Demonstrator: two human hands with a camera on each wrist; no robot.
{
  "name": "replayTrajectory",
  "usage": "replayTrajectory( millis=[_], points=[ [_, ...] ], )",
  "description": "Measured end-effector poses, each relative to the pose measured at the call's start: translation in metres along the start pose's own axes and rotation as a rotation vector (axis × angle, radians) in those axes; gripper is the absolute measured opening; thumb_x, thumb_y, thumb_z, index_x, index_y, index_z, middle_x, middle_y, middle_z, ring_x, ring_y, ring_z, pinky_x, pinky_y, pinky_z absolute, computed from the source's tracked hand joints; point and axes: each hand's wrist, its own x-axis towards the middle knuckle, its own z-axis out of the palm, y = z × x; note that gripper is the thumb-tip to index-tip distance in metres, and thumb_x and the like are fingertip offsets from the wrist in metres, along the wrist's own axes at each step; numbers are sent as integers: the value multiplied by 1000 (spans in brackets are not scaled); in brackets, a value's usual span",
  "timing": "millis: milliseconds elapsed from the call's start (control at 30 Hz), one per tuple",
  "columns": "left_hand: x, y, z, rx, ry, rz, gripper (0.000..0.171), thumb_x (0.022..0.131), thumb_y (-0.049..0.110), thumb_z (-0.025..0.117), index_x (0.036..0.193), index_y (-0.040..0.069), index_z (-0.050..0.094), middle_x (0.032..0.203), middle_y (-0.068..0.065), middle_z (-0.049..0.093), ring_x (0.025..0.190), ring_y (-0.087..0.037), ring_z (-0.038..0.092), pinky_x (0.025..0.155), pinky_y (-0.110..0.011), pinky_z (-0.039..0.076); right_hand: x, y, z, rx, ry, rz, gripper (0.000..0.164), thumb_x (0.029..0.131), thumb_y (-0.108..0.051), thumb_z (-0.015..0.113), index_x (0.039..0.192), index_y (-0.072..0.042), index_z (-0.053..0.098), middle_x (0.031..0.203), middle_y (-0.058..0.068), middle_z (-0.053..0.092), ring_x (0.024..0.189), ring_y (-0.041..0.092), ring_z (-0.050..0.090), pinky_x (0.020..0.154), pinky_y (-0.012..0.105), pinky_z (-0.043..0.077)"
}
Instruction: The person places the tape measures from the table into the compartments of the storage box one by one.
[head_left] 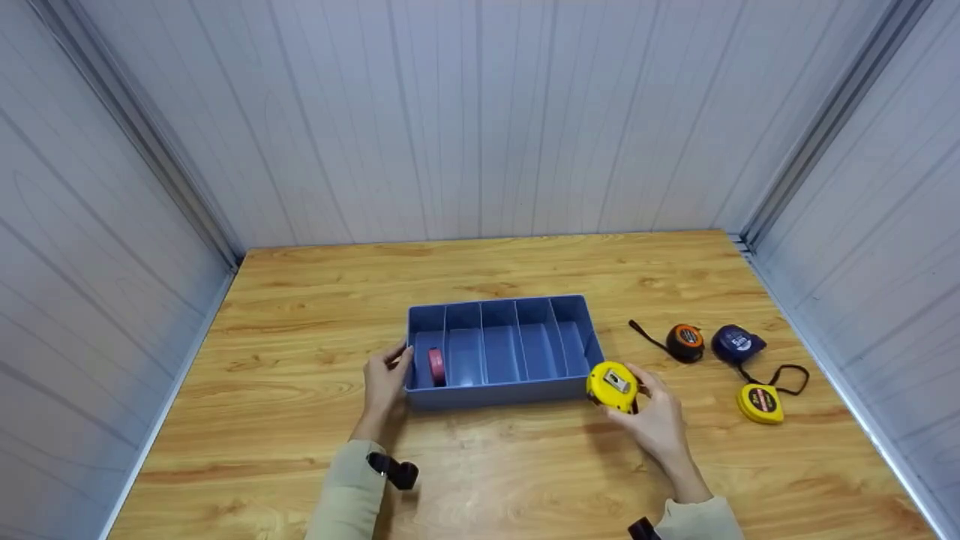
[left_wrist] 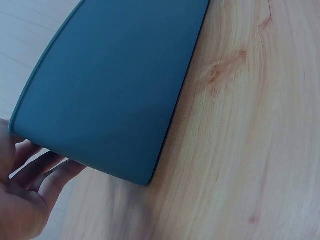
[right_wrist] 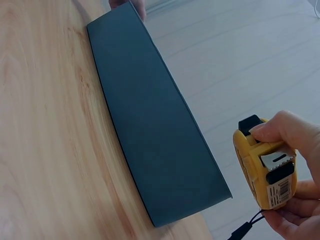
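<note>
A blue divided box (head_left: 495, 393) lies on the wooden table, its long side toward me. My left hand (head_left: 385, 379) grips the box's left end at the rim; the left wrist view shows its fingers (left_wrist: 55, 182) against the outer end wall. My right hand (head_left: 660, 416) holds a yellow tape measure (head_left: 613, 386) between thumb and fingers, raised beside the box's front right corner. In the right wrist view its metal blade hook (right_wrist: 278, 159) and black strap (right_wrist: 242, 231) show. A red round item (head_left: 436, 367) stands on edge in the leftmost compartment.
To the right lie an orange and black tape measure (head_left: 685, 343) with a strap, a dark blue tape measure (head_left: 736, 343) and another yellow tape measure (head_left: 761, 403) with a looped cord. Pale panel walls (head_left: 480, 120) enclose the table (head_left: 300, 315) at the back and both sides.
</note>
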Motion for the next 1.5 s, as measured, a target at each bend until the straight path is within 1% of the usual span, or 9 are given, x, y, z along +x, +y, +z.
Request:
replayTrajectory(
  millis=[167, 400, 600, 867, 967, 1167, 1267, 1367, 1500],
  points=[
    [0, -1, 0, 5, 4, 14, 32, 86, 11, 58, 116, -1, 57, 110, -17, 59, 91, -20, 56, 75, -27, 47, 2, -3, 5, 20, 0, -9, 72, 56, -7, 82, 120, 4, 51, 110, 18, 55, 94, 30, 52, 81, 44, 41],
    [0, -1, 0, -8, 5, 24, 31, 86, 10, 57, 115, -2, 57, 110, -19, 58, 91, -22, 57, 76, -27, 47, 5, -9, 12, 55, -16, 20, 73, 56, -11, 83, 120, 2, 51, 114, 17, 54, 97, 29, 51, 85, 45, 39],
    [-1, -1, 0, -14, 10, 27, 31, 86, 9, 58, 114, -3, 57, 109, -20, 58, 92, -24, 57, 76, -28, 47, 9, -14, 17, 72, -19, 27, 73, 56, -13, 83, 121, 0, 52, 115, 16, 54, 97, 27, 50, 85, 43, 38],
    [-1, -1, -1, 30, 23, 47, 31, 85, 12, 59, 113, -1, 59, 106, -20, 60, 87, -23, 59, 74, -27, 48, 13, -19, 23, 76, -13, 4, 72, 56, -13, 83, 120, 0, 53, 114, 15, 55, 95, 27, 53, 83, 40, 40],
    [-1, 0, 0, 30, 23, 37, 31, 85, 12, 59, 113, -1, 59, 107, -20, 60, 86, -24, 59, 74, -28, 48, 15, -20, 25, 89, -11, -1, 72, 56, -12, 83, 120, -1, 53, 113, 14, 56, 95, 26, 53, 83, 40, 40],
    [0, 0, 0, 27, 27, 27, 30, 85, 12, 60, 113, 0, 60, 106, -18, 60, 87, -25, 59, 76, -30, 48, 18, -22, 30, 106, -2, -23, 71, 55, -12, 83, 119, 0, 54, 108, 12, 57, 93, 24, 53, 82, 40, 41],
    [0, 0, 0, 30, 32, 30, 30, 85, 11, 60, 112, -2, 60, 105, -19, 61, 87, -25, 60, 76, -31, 48, 20, -22, 32, 111, -5, -24, 71, 55, -12, 83, 119, 0, 54, 108, 12, 57, 93, 24, 53, 81, 41, 42],
    [0, -1, 0, 33, 36, 33, 29, 85, 11, 60, 111, -3, 60, 104, -20, 61, 86, -25, 60, 75, -30, 48, 22, -24, 35, 124, -6, -23, 71, 55, -12, 83, 118, -1, 54, 107, 12, 57, 92, 23, 54, 77, 40, 45],
    [1, -1, 0, 37, 34, 22, 30, 85, 12, 60, 112, -1, 60, 105, -19, 61, 87, -25, 60, 76, -30, 48, 24, -26, 39, 138, -3, -16, 69, 55, -11, 83, 117, -1, 55, 106, 12, 57, 87, 22, 54, 73, 38, 47]
  ],
)
